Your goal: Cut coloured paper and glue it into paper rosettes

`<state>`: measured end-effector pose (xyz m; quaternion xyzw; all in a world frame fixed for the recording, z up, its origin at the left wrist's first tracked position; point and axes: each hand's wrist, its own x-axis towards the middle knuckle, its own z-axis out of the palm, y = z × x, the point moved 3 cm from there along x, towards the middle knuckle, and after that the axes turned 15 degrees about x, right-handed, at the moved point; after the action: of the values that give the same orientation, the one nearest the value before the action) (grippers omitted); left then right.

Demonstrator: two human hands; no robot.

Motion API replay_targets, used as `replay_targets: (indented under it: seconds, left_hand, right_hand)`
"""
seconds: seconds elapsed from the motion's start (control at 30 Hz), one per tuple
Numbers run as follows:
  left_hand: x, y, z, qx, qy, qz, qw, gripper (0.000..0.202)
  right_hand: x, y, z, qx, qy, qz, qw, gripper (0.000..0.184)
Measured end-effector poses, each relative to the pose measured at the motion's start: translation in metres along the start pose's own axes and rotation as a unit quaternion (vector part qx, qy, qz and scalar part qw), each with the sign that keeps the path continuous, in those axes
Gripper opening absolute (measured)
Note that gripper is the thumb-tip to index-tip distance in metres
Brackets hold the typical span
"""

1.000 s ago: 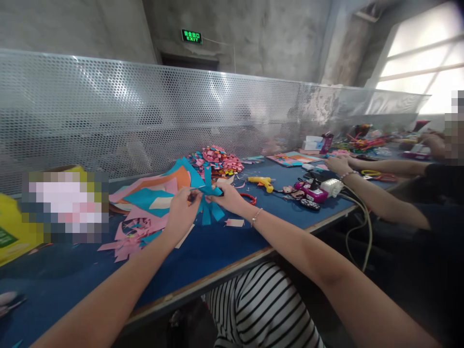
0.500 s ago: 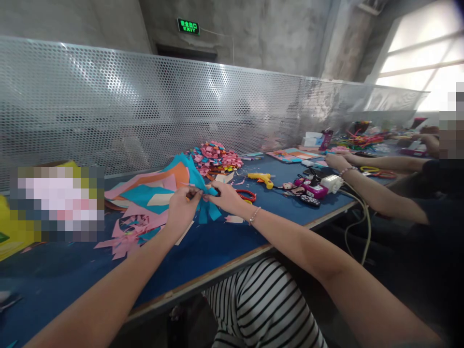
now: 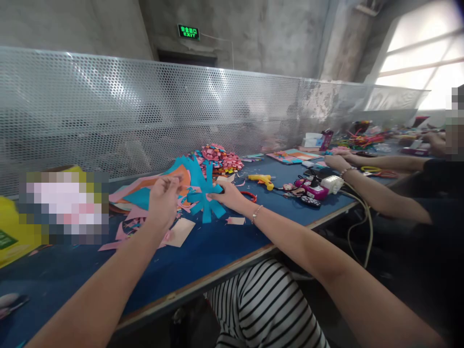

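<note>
My right hand (image 3: 229,194) pinches a blue flower-like shape of radiating strips (image 3: 207,209) near its centre, thumb in front. The shape is upright above the table, its arms spread. To its left, my left hand (image 3: 164,195) is raised, apart from it, with thumb and fingertips pressed together; I cannot make out what, if anything, they hold. Behind that hand lie blue, orange and pink sheets (image 3: 139,197), partly hidden by it. A cream card (image 3: 181,232) lies below the hands. Red-handled scissors (image 3: 249,195) are partly covered by my right hand.
A pile of pink, blue and orange pieces (image 3: 219,157) stands by the perforated metal screen (image 3: 108,106). To the right are a yellow glue gun (image 3: 261,180) and a purple-and-white power strip (image 3: 316,190). A co-worker's arms (image 3: 384,193) reach in farther right; a yellow bag (image 3: 14,232) is at left.
My hands have parted: the left moved left and up, off the blue piece. The blue piece has opened out from a bunched form into spread arms, still in my right hand.
</note>
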<state>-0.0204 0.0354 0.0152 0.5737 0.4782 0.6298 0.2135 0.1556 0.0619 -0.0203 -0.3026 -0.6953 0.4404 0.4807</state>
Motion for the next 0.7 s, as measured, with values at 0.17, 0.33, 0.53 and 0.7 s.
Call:
replay_targets:
  seconds: [0.17,0.33,0.53,0.7]
  left_hand:
    - [-0.006,0.022,0.004,-0.142,-0.081,0.0,0.987,0.02]
    - [-0.013,0.024,0.007,-0.064,-0.061,0.018,0.996,0.016]
    - [-0.005,0.011,-0.001,0.079,-0.026,0.005,0.997,0.011]
    - [-0.004,0.026,-0.003,0.345,-0.064,0.119,0.929,0.018]
  right_hand:
    - [-0.001,-0.001,0.003,0.027,-0.012,0.005,1.0,0.02]
    - [0.0,0.003,0.003,0.043,-0.01,0.0,0.999,0.023]
    - [-0.001,0.001,0.002,0.021,-0.005,-0.005,1.0,0.022]
    - [-0.004,-0.01,0.0,0.016,-0.009,0.006,1.0,0.019]
